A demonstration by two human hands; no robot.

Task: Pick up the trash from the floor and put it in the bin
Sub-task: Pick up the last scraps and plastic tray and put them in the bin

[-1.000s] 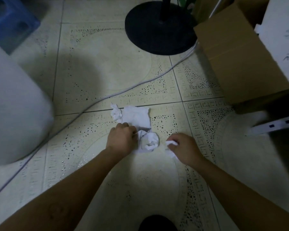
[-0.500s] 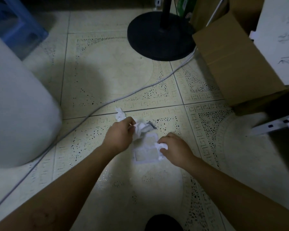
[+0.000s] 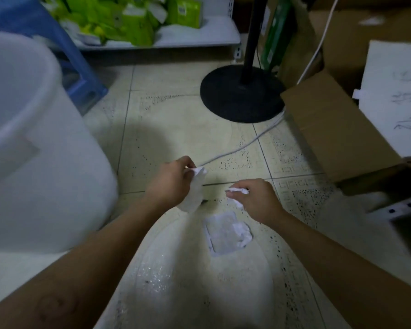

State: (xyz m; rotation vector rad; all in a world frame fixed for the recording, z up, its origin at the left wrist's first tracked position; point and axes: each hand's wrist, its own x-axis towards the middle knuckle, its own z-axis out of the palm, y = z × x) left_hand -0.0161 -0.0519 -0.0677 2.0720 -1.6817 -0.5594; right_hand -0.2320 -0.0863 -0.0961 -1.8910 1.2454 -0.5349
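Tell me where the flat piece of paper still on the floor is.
The flat white paper lies on the tiled floor just below the right hand, between the two forearms, right of the white bin.

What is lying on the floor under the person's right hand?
A flat white piece of paper lies on the tiled floor, just below the right hand, which holds a small crumpled scrap. Whether the hand hides anything more cannot be seen.

Floor tiles (image 3: 176, 129): glazed ceramic, semi-gloss, speckled pattern. Bin (image 3: 40, 148): white plastic, smooth, translucent-looking. Crumpled tissue (image 3: 193, 191) and flat scrap (image 3: 226, 233): thin white paper, matt, creased. Carton (image 3: 337, 131): brown cardboard, matt. Stand base (image 3: 240, 96): black, matt. Stool (image 3: 81, 74): blue plastic, smooth
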